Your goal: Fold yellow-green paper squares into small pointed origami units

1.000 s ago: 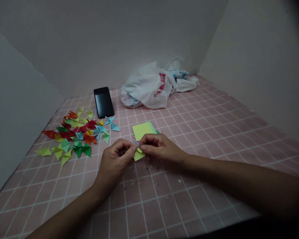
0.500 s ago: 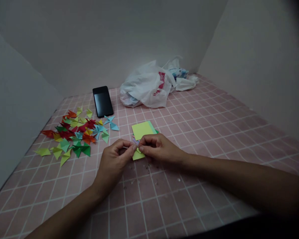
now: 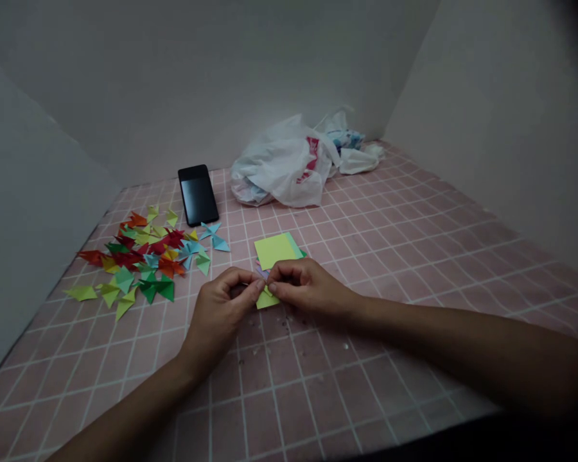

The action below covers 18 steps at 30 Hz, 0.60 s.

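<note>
Between my two hands is a small yellow piece of paper (image 3: 268, 299), its upper part covered by fingertips. My left hand (image 3: 224, 301) pinches its left side between thumb and forefinger. From the right, my right hand (image 3: 311, 289) pinches the same paper, thumb and fingers pressed together. Just beyond my hands lies a stack of coloured paper squares (image 3: 273, 250), yellow on top with green edges showing and a little purple and pink below. To the left spreads a pile of folded paper cranes (image 3: 147, 253) in red, orange, yellow, green and blue.
A black phone (image 3: 198, 196) lies behind the cranes. Against the back wall rests a crumpled white plastic bag (image 3: 282, 163) with red print, and a blue-patterned bundle (image 3: 344, 138) is beside it. The pink tiled surface (image 3: 404, 244) meets walls left, right and behind.
My hands keep the same pinch on the yellow paper, with hardly any movement. The whole view has shifted very slightly.
</note>
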Tool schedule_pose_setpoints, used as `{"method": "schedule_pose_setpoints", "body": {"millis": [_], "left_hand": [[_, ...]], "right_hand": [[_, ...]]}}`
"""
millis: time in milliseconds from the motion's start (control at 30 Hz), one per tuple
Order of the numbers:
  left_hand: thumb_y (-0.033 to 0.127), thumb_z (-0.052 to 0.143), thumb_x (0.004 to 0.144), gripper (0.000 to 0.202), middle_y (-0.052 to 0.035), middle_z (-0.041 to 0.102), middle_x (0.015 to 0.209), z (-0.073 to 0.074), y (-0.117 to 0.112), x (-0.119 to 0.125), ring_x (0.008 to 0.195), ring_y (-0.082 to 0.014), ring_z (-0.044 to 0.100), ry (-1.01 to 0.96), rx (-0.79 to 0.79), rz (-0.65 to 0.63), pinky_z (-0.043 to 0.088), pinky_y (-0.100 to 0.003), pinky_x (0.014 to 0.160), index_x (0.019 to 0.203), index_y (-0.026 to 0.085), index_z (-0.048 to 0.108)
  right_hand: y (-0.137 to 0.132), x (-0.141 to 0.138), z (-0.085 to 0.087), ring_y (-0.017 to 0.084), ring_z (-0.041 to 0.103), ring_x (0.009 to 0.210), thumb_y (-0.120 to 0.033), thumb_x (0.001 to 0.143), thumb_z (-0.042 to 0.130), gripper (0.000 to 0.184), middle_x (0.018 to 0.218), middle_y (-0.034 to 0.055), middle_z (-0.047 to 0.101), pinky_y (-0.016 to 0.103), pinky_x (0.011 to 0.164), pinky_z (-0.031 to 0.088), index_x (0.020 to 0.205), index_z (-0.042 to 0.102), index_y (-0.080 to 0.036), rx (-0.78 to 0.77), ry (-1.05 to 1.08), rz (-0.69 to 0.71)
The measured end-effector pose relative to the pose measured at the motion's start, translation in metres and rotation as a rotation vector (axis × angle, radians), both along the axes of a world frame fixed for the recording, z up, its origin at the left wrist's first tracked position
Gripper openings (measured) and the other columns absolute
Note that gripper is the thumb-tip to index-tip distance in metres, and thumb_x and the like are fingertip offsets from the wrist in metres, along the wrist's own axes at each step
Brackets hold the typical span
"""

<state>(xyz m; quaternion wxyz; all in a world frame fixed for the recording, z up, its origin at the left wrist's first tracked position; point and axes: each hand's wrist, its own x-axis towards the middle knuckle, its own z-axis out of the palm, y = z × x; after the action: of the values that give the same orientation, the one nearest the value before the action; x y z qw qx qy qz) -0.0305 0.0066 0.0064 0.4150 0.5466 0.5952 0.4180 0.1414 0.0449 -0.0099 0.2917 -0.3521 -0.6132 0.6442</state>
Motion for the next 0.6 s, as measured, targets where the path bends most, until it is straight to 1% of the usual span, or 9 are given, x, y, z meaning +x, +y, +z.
{"method": "schedule_pose_setpoints", "body": {"millis": [133,233,400,600], "left_hand": [[0.032,0.073,0.073,0.013,-0.0012,0.07,0.074,0.0016,0.0002,0.0012,0.069,-0.0157,0.062,-0.044,-0.037,0.0,0.048,-0.025,0.064,0.073,0.019,0.072],[0.031,0.073,0.071,0.012,-0.0015,0.07,0.074,0.0034,0.001,0.002,0.069,-0.016,0.062,-0.052,-0.058,-0.014,0.048,-0.025,0.064,0.073,0.019,0.072],[0.031,0.072,0.071,0.013,-0.0005,0.067,0.07,0.0043,0.0007,0.0023,0.066,-0.0145,0.059,-0.054,-0.09,-0.004,0.047,-0.024,0.062,0.069,0.019,0.07],[0.034,0.074,0.071,0.016,0.0003,0.067,0.07,0.0001,0.0002,0.0001,0.064,-0.0135,0.058,-0.112,-0.096,0.032,0.045,-0.023,0.061,0.071,0.018,0.069]], "right_hand": [[0.0013,-0.0006,-0.0021,0.008,0.039,0.056,-0.024,0.082,0.058,0.014,0.06,-0.0047,0.047,0.023,0.052,0.029,0.07,0.056,-0.017,0.107,-0.022,-0.016],[0.0014,-0.0006,-0.0032,0.009,0.038,0.058,-0.022,0.082,0.058,0.012,0.061,-0.0048,0.046,0.023,0.053,0.029,0.071,0.057,-0.016,0.148,-0.026,-0.026],[-0.0001,0.0003,-0.002,0.009,0.039,0.056,-0.021,0.082,0.057,0.01,0.057,-0.006,0.044,0.023,0.053,0.03,0.073,0.058,-0.017,0.137,-0.018,-0.029],[0.0013,0.0006,0.0007,0.009,0.042,0.058,-0.025,0.082,0.061,0.011,0.062,-0.0042,0.05,0.022,0.052,0.032,0.076,0.059,-0.016,0.115,-0.005,-0.001]]}}
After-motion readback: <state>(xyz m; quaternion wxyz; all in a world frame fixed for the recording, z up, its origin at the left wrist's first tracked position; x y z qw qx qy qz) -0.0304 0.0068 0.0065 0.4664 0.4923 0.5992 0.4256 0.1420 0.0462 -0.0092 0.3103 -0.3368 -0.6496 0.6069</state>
